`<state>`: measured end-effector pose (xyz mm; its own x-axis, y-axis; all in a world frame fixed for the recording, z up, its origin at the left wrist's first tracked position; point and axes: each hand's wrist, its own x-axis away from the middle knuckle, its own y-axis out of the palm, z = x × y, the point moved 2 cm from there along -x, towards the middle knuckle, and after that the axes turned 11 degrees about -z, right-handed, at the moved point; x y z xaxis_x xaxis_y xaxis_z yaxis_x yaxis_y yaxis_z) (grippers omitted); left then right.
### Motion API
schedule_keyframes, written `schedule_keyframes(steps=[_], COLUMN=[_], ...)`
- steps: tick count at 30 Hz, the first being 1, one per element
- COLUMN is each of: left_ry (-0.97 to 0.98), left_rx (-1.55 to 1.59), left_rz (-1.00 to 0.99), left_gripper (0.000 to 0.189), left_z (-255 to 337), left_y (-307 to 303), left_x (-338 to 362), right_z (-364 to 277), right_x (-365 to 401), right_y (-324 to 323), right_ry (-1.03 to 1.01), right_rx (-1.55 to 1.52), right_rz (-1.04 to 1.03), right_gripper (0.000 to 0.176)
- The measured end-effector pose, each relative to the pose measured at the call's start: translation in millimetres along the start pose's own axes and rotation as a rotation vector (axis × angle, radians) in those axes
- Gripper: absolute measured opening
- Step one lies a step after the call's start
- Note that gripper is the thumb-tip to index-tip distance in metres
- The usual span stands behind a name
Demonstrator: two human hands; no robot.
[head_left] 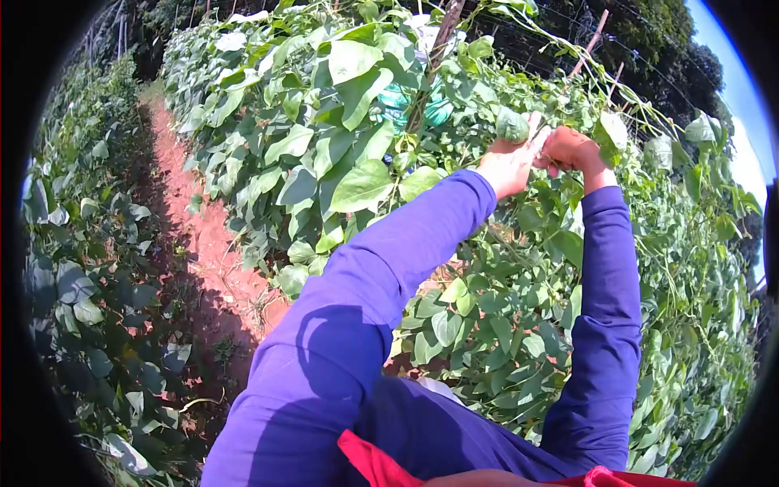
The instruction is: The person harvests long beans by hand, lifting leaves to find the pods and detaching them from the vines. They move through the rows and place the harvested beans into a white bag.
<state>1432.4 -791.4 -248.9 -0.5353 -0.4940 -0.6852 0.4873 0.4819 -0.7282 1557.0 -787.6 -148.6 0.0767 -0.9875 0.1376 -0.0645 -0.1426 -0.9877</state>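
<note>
My left hand [507,166] is raised among the climbing vines, its fingers closed and pointing up towards the other hand. Close against it, my right hand [570,152] is bent at the wrist with curled fingers. The fingertips of both hands meet, and whatever lies between them is too small or hidden to make out. A green leaf [512,126] stands just above my left hand. Beside my right hand hangs another leaf [610,130]. Long purple sleeves [365,268] cover both arms.
Dense leafy vines [361,187] climb on wooden poles [445,36] and thin stakes. A teal and white thing [418,104] shows partly behind the leaves. At left, a reddish dirt path [215,235] runs between rows. Red cloth [377,463] lies at the bottom edge.
</note>
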Motion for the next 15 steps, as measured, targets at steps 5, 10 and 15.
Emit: schedule_keyframes(steps=[5, 10, 15], left_ry=[-0.128, -0.039, -0.102], left_rx=[0.387, 0.95, 0.549], left_rz=[-0.515, -0.426, -0.613], left_gripper=[0.093, 0.044, 0.044], left_z=[-19.3, -35.9, -27.0], left_y=[-27.3, 7.2, 6.1], left_x=[2.0, 10.9, 30.8], right_z=[-1.9, 2.9, 27.2], right_x=[2.9, 4.2, -23.4], right_y=[5.2, 4.4, 8.9], right_ry=[-0.203, -0.271, -0.302], right_rx=[-0.242, -0.339, -0.267], right_rz=[-0.129, -0.11, 0.245], right_gripper=[0.014, 0.023, 0.034])
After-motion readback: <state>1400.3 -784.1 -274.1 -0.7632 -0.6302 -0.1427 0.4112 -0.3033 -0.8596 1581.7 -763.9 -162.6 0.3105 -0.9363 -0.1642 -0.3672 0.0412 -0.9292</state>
